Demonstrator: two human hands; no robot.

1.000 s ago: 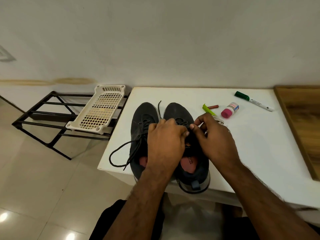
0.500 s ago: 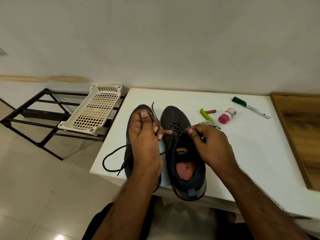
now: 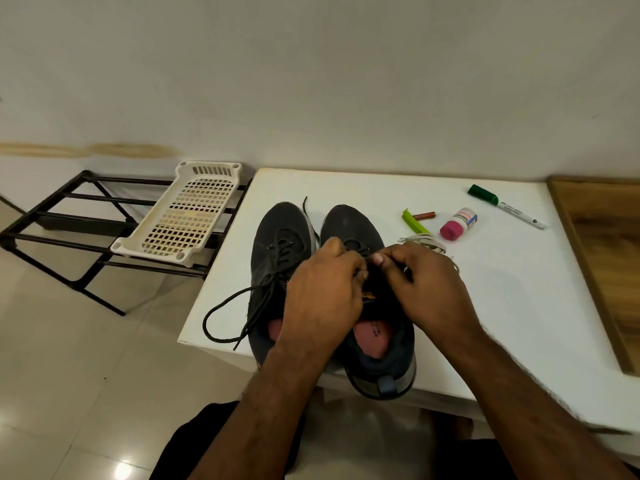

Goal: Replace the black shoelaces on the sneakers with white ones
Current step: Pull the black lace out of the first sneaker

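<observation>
Two dark sneakers stand side by side, toes away from me, at the white table's (image 3: 502, 306) near left corner. The left sneaker (image 3: 273, 258) keeps its black lace (image 3: 228, 303), whose loose ends loop over the table edge. Over the lacing of the right sneaker (image 3: 349, 223) my left hand (image 3: 322, 299) and my right hand (image 3: 429, 289) meet, fingertips pinched together on its black lace, which is mostly hidden beneath them. A bundle of white laces (image 3: 420, 241) lies just beyond my right hand.
On the table behind the shoes lie a green clip (image 3: 412, 221), a small red-brown stick (image 3: 424, 215), a pink-capped bottle (image 3: 459, 225) and a green-capped marker (image 3: 505, 211). A wooden board (image 3: 609, 258) lies at the right. A cream plastic tray (image 3: 187, 220) sits on a black rack (image 3: 69, 220) left of the table.
My left hand had pulled away to the left with the lace half a second ago; it has come back over the right sneaker and now meets my right hand.
</observation>
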